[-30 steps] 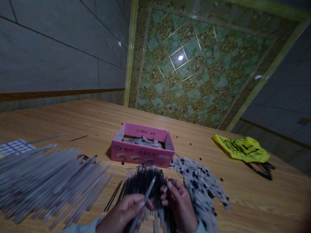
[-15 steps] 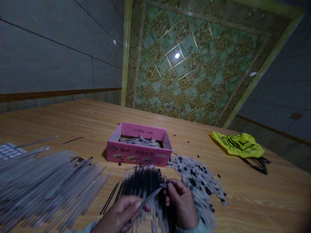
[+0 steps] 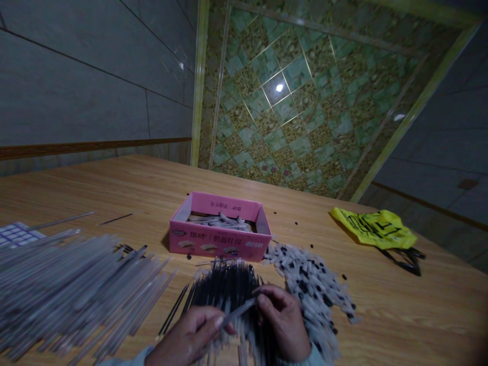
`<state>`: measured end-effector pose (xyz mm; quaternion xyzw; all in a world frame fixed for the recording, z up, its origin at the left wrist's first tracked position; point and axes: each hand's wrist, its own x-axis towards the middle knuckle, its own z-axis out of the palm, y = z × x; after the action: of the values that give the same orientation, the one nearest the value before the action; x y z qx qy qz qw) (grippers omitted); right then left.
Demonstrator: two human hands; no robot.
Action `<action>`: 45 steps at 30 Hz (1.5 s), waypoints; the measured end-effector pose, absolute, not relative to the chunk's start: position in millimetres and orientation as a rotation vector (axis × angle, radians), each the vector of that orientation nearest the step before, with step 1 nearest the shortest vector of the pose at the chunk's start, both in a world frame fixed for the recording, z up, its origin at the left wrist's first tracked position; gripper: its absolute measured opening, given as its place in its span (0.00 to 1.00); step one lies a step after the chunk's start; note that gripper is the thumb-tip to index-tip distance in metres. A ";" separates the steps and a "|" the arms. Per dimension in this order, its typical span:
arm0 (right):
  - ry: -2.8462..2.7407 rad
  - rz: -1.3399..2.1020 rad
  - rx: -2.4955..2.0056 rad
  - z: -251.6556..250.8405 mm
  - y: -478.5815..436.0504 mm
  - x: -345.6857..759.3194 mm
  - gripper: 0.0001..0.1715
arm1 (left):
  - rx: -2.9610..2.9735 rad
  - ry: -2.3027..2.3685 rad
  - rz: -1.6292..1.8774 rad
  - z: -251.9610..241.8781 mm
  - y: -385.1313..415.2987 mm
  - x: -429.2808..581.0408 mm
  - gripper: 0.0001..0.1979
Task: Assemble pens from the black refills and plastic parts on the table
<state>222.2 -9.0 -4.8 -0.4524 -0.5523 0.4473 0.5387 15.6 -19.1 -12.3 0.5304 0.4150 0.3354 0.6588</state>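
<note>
My left hand (image 3: pixel 190 338) pinches a clear pen barrel (image 3: pixel 238 311) that points up and right toward my right hand (image 3: pixel 284 325). The right hand's fingers are curled at the barrel's tip, pinching something small that I cannot make out. Both hands hover over a heap of black ink refills (image 3: pixel 229 284) near the table's front edge. Just right of the hands lies a pile of small grey and black pen caps (image 3: pixel 312 279). A big spread of clear pen barrels (image 3: pixel 72 290) covers the table to the left.
A pink cardboard box (image 3: pixel 217 243) holding several finished pens stands behind the refills. A yellow bag (image 3: pixel 375 230) with black handles lies at the right. A printed sheet (image 3: pixel 17 234) shows at the far left. A wooden table (image 3: pixel 152 188) carries it all; tiled floor lies beyond.
The pen barrel in my left hand has tipped from steeply upright to nearly flat, its tip now meeting my right hand's fingers. The view shifted slightly.
</note>
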 end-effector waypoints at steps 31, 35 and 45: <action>-1.524 0.984 -1.290 -1.0 -20.9 207.3 0.22 | 2.385 1.192 1.221 -1.6 -31.6 12.6 0.11; -1.508 1.169 -1.250 1.5 -19.3 212.1 0.25 | 2.594 1.148 1.305 -3.5 -32.1 11.1 0.12; -1.117 1.226 -1.266 5.2 -13.4 214.7 0.20 | 2.489 1.484 1.076 17.4 -16.0 -3.6 0.13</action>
<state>214.7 -13.4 5.2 -0.5242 -0.4624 0.5078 0.5035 -3.6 -16.0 17.4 0.8049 0.4800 0.3480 0.0250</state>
